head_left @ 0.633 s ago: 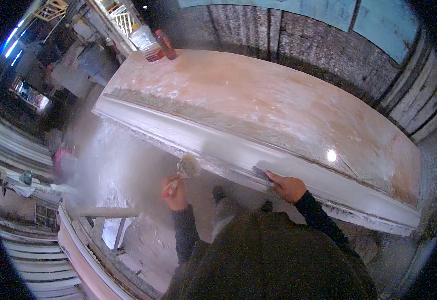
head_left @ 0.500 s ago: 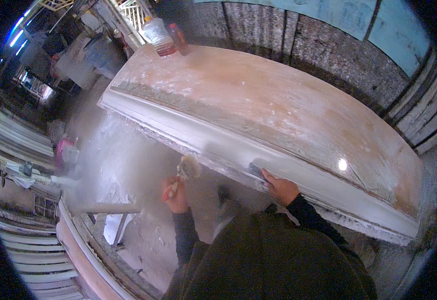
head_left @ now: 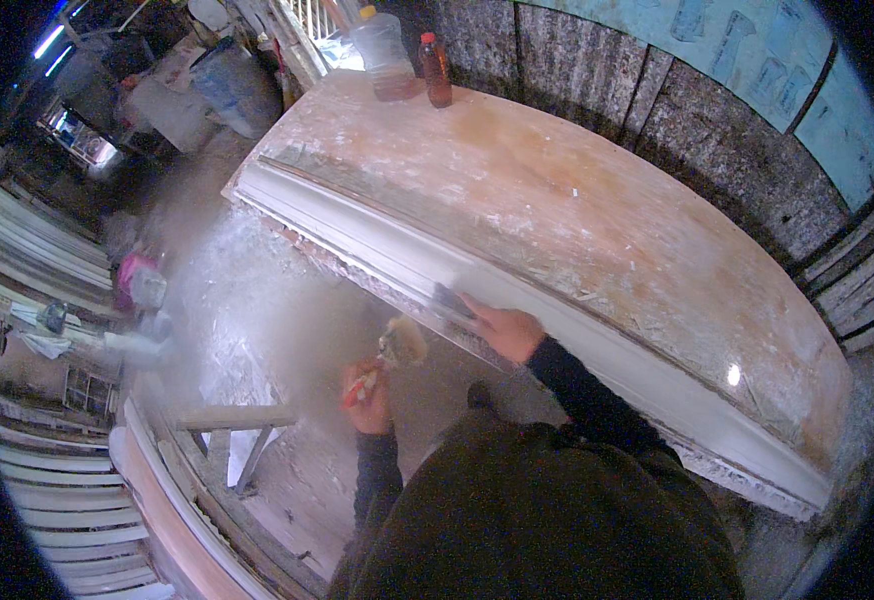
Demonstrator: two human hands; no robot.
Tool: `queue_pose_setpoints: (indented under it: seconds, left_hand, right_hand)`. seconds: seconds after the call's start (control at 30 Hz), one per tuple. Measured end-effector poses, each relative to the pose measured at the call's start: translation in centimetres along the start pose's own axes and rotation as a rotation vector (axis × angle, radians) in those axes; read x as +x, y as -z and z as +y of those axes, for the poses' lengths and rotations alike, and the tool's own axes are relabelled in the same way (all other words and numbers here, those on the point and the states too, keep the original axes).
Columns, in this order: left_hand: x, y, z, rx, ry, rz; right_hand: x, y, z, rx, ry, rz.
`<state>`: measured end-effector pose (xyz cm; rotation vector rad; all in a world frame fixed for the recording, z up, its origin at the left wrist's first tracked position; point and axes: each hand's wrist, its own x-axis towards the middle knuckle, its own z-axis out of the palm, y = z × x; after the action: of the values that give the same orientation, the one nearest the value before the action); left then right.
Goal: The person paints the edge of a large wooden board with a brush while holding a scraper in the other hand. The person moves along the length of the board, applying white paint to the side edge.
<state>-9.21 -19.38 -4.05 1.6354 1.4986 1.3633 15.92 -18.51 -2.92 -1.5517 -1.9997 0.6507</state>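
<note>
My left hand [head_left: 367,397] is closed around the red handle of a paintbrush [head_left: 402,343], its pale, wide head pointing up in front of the bench. My right hand [head_left: 505,328] grips a small dark grey block-like tool [head_left: 452,301]; its exact kind is unclear. That tool rests against a long white moulding [head_left: 517,292] with stepped lines, which runs slantwise along the near edge of a tabletop. The brush is apart from the moulding, on its near side.
The dusty wooden tabletop [head_left: 597,210] carries a clear jug [head_left: 385,60] and a red-capped bottle [head_left: 437,72] at its far left end. A small wooden stand [head_left: 237,418] is at lower left, near stacked white strips [head_left: 77,520]. A stained wall [head_left: 697,130] lies behind.
My right hand has slid the grey tool leftward along the moulding. My left hand still holds the brush in front of the bench. The whole view has shifted slightly.
</note>
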Motion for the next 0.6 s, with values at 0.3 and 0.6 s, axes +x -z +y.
queue_pose_setpoints:
  seconds: [0.3,0.6]
  left_hand:
    - [3.7,0.1,-2.8,-0.232,0.273,-0.114]
    - [5.3,-0.8,-4.2,-0.186,0.217,-0.100]
  right_hand:
    - [-15.1,9.3,1.1,-0.341,-0.407,-0.483]
    - [-18.2,7.4,2.0,-0.446,-0.408,-0.367]
